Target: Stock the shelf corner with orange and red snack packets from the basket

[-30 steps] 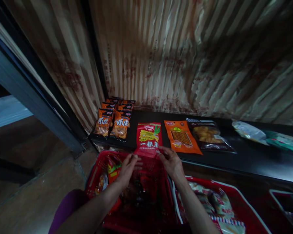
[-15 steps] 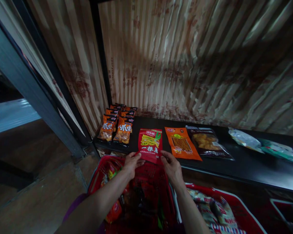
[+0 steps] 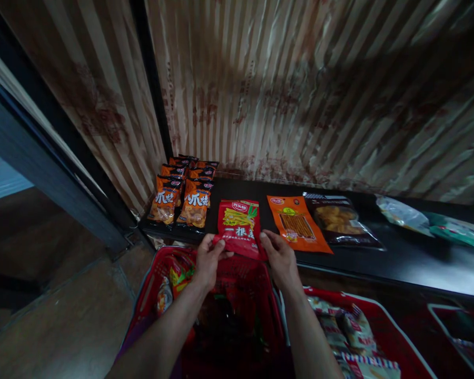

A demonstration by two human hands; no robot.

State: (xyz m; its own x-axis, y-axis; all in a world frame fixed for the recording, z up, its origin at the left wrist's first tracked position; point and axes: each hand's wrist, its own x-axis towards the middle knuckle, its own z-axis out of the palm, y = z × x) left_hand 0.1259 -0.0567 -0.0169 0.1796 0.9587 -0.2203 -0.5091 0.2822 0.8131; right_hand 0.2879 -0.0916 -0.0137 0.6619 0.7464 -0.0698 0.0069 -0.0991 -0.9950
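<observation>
A red snack packet [image 3: 239,226] with yellow strips printed on it is held face up at the front edge of the black shelf [image 3: 411,263]. My left hand [image 3: 210,260] pinches its lower left corner, thumb on top. On its lower right side, my right hand [image 3: 278,258] grips it with thumb and fingers. Right of the packet lies an orange packet [image 3: 298,223], partly beside a dark packet with a clear window [image 3: 339,221]. Orange and black packets [image 3: 196,202] stand in two rows at the shelf's left end.
Below my hands is a red basket [image 3: 274,310] holding snack packets. Another red basket [image 3: 398,326] with pale packets stands to its right. A white packet [image 3: 403,213] and a green one [image 3: 458,231] lie farther right. Metal posts [image 3: 152,79] and patterned curtain surround the shelf.
The view has shifted slightly, so the shelf and its packets sit a little higher and the left ones farther left. Both hands still hold the red packet at the shelf edge.
</observation>
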